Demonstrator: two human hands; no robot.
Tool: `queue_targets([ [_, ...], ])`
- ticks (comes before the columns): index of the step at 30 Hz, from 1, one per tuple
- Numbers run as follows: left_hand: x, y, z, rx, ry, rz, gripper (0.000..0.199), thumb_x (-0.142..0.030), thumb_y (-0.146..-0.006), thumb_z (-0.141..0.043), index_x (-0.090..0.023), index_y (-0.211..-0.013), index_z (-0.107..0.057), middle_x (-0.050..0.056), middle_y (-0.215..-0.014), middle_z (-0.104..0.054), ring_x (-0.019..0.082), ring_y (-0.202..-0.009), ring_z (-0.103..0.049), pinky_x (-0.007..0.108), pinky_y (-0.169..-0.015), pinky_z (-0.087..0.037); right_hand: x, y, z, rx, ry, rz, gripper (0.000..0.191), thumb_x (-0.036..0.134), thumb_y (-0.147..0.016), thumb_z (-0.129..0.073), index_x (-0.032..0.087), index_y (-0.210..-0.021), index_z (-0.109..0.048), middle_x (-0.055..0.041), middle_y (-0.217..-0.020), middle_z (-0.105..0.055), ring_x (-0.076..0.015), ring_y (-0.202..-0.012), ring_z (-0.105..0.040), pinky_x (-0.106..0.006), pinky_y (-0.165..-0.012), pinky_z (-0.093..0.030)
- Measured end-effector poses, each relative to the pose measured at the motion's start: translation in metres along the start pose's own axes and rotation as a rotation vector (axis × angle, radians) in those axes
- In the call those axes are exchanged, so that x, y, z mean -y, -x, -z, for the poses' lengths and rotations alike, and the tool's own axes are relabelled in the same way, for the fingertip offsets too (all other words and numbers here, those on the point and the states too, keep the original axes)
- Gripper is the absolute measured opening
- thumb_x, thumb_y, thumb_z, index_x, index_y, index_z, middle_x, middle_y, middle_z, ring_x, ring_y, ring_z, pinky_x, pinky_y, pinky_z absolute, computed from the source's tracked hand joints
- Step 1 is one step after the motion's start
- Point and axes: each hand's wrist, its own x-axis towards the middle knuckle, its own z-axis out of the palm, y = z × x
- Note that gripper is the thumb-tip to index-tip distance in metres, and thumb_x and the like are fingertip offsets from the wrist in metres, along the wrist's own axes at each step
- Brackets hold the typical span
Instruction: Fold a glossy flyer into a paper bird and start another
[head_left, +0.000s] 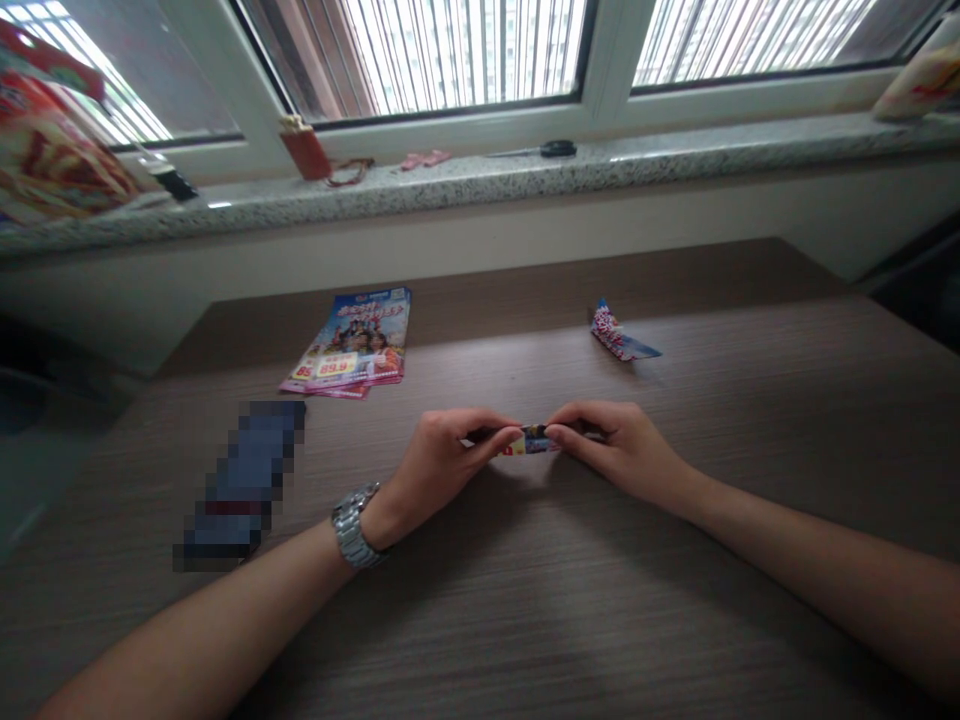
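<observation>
A small folded strip of printed paper is stretched between my hands, just above the brown table. My left hand, with a metal watch on its wrist, pinches the strip's left end between thumb and fingers. Its right end is pinched by my right hand. Beyond my right hand stands a folded paper piece, blue, red and white. A pile of colourful flyers lies at the back left of the table.
A dark, pixelated flat object lies left of my left forearm. On the stone windowsill are scissors, a red container, a beaded loop and pink scraps. Printed packages stand at both sill ends.
</observation>
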Motion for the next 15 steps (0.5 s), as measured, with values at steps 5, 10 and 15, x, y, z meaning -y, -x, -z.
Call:
queue_targets([
  [5, -0.0018, 0.0013, -0.0008, -0.004, 0.004, -0.014, 0.012, -0.030, -0.094, -0.072, -0.020, -0.095, -0.079, 0.001, -0.083, -0.079, 0.011, -0.069, -0.072, 0.018, -0.062, -0.050, 0.0005, 0.0005, -0.0026, 0.015, -0.021, -0.036, 0.021, 0.038, -0.094, -0.067, 0.019, -0.098, -0.075, -0.0023, -0.080, -0.075, -0.0153, -0.069, -0.065, -0.025, -0.060, -0.046],
  [10, -0.0041, 0.0021, -0.0035, 0.024, 0.035, -0.021, 0.010, -0.028, -0.093, -0.073, -0.020, -0.094, -0.079, 0.000, -0.085, -0.080, 0.011, -0.071, -0.073, 0.017, -0.065, -0.052, 0.0064, 0.0015, -0.0044, 0.042, -0.008, 0.032, 0.018, 0.034, -0.096, -0.067, 0.019, -0.096, -0.076, -0.0012, -0.085, -0.078, -0.0140, -0.075, -0.069, -0.024, -0.067, -0.048],
  [15, -0.0022, 0.0015, -0.0012, 0.052, 0.114, 0.021, 0.015, -0.029, -0.095, -0.071, -0.021, -0.104, -0.079, 0.001, -0.095, -0.081, 0.011, -0.078, -0.075, 0.017, -0.068, -0.054, 0.0060, 0.0022, -0.0025, 0.000, 0.033, 0.060, 0.018, 0.033, -0.097, -0.065, 0.020, -0.096, -0.077, -0.0006, -0.084, -0.077, -0.0133, -0.074, -0.068, -0.023, -0.066, -0.047],
])
